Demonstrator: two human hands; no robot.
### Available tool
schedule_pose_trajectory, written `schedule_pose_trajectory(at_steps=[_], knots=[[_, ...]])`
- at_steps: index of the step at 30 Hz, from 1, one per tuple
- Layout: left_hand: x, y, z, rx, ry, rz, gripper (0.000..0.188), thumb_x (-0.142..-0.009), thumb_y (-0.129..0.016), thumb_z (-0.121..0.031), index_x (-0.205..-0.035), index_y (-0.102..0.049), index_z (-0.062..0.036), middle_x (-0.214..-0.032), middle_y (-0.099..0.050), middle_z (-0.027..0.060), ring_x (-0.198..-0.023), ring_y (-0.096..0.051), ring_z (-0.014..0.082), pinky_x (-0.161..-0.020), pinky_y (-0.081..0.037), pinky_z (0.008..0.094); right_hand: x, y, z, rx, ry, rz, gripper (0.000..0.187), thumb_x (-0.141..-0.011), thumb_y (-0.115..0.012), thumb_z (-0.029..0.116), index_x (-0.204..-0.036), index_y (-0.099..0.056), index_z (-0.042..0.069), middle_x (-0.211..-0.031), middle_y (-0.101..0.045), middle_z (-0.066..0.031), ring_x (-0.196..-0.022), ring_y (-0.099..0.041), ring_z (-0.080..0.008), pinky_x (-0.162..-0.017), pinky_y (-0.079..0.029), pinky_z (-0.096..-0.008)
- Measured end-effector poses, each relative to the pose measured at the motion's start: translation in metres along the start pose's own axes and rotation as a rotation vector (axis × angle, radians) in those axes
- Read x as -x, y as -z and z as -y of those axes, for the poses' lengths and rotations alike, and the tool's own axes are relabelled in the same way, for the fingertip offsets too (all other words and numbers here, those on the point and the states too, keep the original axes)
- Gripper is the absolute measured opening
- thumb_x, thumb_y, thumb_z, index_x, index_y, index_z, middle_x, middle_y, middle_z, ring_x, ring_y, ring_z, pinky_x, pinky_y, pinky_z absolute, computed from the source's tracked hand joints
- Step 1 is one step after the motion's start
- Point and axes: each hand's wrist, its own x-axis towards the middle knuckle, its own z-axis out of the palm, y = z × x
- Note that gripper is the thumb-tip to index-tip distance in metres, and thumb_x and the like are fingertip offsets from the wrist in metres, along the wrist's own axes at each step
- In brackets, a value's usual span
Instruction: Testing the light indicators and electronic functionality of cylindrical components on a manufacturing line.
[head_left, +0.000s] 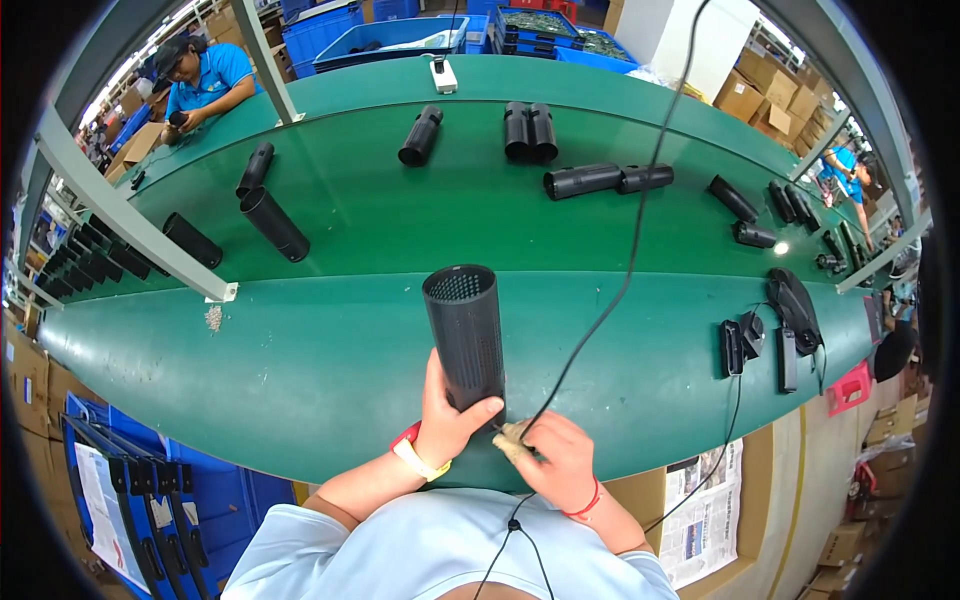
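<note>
Green conveyor desk (300,370), strewn with black tubes. Left hand (445,420) wrapped around upright black perforated plastic cylinder (465,335) at near edge; right hand (560,462) pinched shut on beige connector (512,440) with thin black cable (630,240). Risks: cable snagging, tipping cylinder; connector slipping from grip.

Green conveyor belt (330,350) w/ grey frame posts (120,205), blue crates (330,30), cardboard boxes (765,95) behind.

1. Brown cardboard boxes (765,88) stacked at the far right, behind the belt.
2. More brown cartons (30,380) at the left edge.
3. White printed sheets (700,515) hanging below the table, lower right.
4. White sheet (100,505) on blue crates, lower left.
</note>
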Motion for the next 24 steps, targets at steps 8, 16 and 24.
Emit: schedule_pose_trajectory(at_steps=[8, 16, 24], knots=[[0.001, -0.006, 0.003, -0.06, -0.014, 0.066, 0.069, -0.067, -0.07, -0.008, -0.124, -0.031, -0.0025, -0.103, -0.053, 0.0136, -0.087, -0.058, 0.0228, -0.076, -0.045, 0.0325, 0.007, 0.007, -0.009, -0.119, -0.298, 0.095, 0.023, -0.062, -0.076, 0.01, -0.062, -0.054, 0.003, -0.06, -0.054, -0.0002, -0.051, -0.044, -0.0106, -0.049, -0.037, -0.0216], [0.01, 0.004, 0.025, -0.187, -0.032, 0.161, 0.069, -0.068, -0.07, -0.012, -0.124, -0.031, -0.004, -0.106, -0.053, 0.0162, -0.089, -0.056, 0.024, -0.078, -0.045, 0.035, 0.008, 0.017, -0.021, -0.299, -0.608, 0.247, 0.025, -0.06, -0.079, 0.015, -0.063, -0.056, 0.004, -0.054, -0.051, 0.0029, -0.048, -0.04, -0.0079, -0.048, -0.034, -0.0207], [-0.009, -0.009, 0.006, -0.421, -0.071, 0.162, 0.066, -0.072, -0.066, -0.011, -0.127, -0.031, -0.0038, -0.107, -0.051, 0.0133, -0.092, -0.052, 0.0198, -0.082, -0.042, 0.0332, 0.016, 0.039, -0.049, -0.713, -0.663, 0.153, 0.013, -0.067, -0.069, -0.002, -0.075, -0.059, -0.002, -0.069, -0.057, -0.0058, -0.057, -0.05, -0.0106, -0.057, -0.042, -0.0202]])
